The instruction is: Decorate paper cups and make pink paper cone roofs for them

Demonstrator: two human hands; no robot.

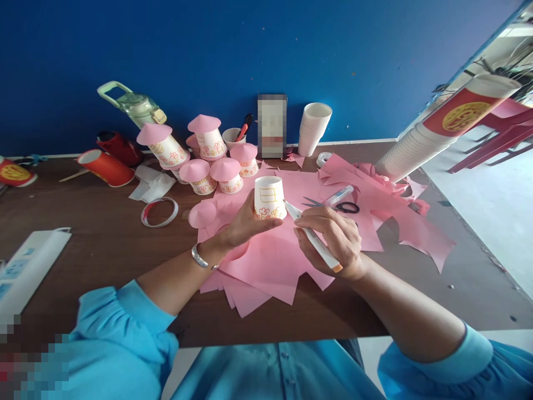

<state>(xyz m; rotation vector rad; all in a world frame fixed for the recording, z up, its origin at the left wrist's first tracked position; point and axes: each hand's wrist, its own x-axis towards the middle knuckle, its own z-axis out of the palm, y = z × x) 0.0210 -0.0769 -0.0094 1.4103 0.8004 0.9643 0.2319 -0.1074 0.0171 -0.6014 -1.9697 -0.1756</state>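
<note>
My left hand (pixel 245 222) is wrapped round a small white paper cup (pixel 268 194), turned bottom up, with a yellow window outline and orange-red flowers drawn on it. Between the fingers of my right hand (pixel 333 239) is a white marker (pixel 318 248) with an orange end. The marker's tip is close to the cup's right side; whether it touches cannot be made out. Pink paper sheets (pixel 266 272) lie beneath both hands. Scissors (pixel 347 207) and a clear-bodied pen (pixel 338 196) rest just beyond my right hand. Decorated cups with pink cone tops (pixel 226 170) stand behind my left hand.
Stacked white cups (pixel 313 130) and a phone (pixel 272 128) stand by the blue wall. A long cup stack (pixel 420 147) leans at the right. On the left are a tape roll (pixel 159 212), a red cup (pixel 110 168), a green bottle (pixel 139 108) and a white box (pixel 35 266).
</note>
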